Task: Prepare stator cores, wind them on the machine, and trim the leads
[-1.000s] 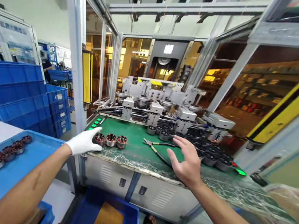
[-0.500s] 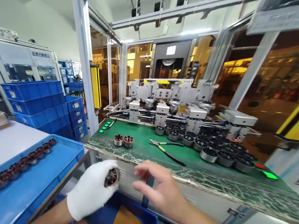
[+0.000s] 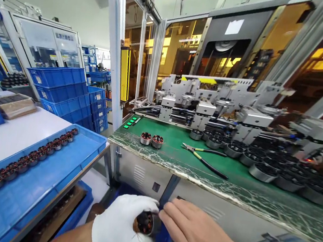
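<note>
My left hand [image 3: 124,225], in a white glove, is closed around a wound motor stator [image 3: 145,223] with a dark face, copper windings and a metal rim. Thin loose wires hang off it. My bare right hand [image 3: 191,230] is close to the stator's right edge, fingers stretched out side by side; its thumb is hidden, and I cannot tell whether the fingertips touch the rim. Two similar stators with red-brown windings, a left one [image 3: 145,138] and a right one [image 3: 157,141], stand on the green bench top [image 3: 171,154] beyond my hands.
Cutting pliers [image 3: 204,158] lie spread on the bench. Several black-topped metal rings [image 3: 263,172] crowd its right side, before a row of machine fixtures [image 3: 205,107]. On the left, a blue tray [image 3: 64,159] holds a line of stators [image 3: 28,159]; blue crates [image 3: 60,94] are stacked behind.
The view has swung left and moved closer. My left hand still holds the stator, now lower and further right in view. My right hand's fingers have come together beside it.
</note>
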`<state>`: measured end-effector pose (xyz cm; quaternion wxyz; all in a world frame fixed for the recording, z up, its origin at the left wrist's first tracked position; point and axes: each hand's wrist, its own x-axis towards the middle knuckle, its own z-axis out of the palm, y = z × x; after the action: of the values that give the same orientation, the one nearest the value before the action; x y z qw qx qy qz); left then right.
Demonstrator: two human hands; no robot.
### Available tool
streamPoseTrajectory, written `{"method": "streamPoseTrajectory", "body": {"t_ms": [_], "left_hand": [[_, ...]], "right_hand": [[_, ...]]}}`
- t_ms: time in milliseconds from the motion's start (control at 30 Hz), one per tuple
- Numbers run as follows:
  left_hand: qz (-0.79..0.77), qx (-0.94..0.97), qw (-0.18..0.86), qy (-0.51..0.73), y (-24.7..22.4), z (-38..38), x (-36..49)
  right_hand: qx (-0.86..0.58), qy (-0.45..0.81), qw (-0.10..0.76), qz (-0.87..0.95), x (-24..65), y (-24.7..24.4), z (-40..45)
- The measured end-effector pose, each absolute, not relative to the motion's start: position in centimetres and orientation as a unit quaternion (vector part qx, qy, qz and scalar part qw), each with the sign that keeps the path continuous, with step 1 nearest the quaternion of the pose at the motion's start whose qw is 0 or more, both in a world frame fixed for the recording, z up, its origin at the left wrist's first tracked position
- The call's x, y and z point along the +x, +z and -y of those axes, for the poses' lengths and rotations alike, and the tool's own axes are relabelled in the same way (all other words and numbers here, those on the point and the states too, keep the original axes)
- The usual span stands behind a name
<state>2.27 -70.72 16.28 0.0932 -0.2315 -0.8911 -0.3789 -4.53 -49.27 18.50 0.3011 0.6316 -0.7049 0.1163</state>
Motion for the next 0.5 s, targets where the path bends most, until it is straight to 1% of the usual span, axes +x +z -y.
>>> {"method": "streamPoseTrajectory", "body": {"t_ms": [100, 200, 300, 433, 500], "left_hand": [[0.844, -0.201, 0.096, -0.488, 15.3, 70.2, 2.5], [0.794, -0.242, 0.114, -0.546, 15.2, 70.0, 2.9], [0.777, -0.274, 0.145, -0.548, 15.3, 70.7, 3.4], [0.777, -0.156, 0.220, -0.569, 14.4, 71.9, 3.6], [0.794, -0.126, 0.256, -0.537, 14.1, 71.7, 3.5]], "right_hand": [[0.628, 0.106, 0.307, 0.707, -4.1, 19.1, 48.5], [0.626, 0.118, 0.319, 0.701, -4.0, 19.6, 48.0], [0.618, 0.147, 0.319, 0.703, -4.3, 19.3, 47.5], [0.562, 0.241, 0.313, 0.726, -4.5, 18.0, 48.0], [0.564, 0.314, 0.291, 0.706, -3.9, 17.6, 49.1]]}}
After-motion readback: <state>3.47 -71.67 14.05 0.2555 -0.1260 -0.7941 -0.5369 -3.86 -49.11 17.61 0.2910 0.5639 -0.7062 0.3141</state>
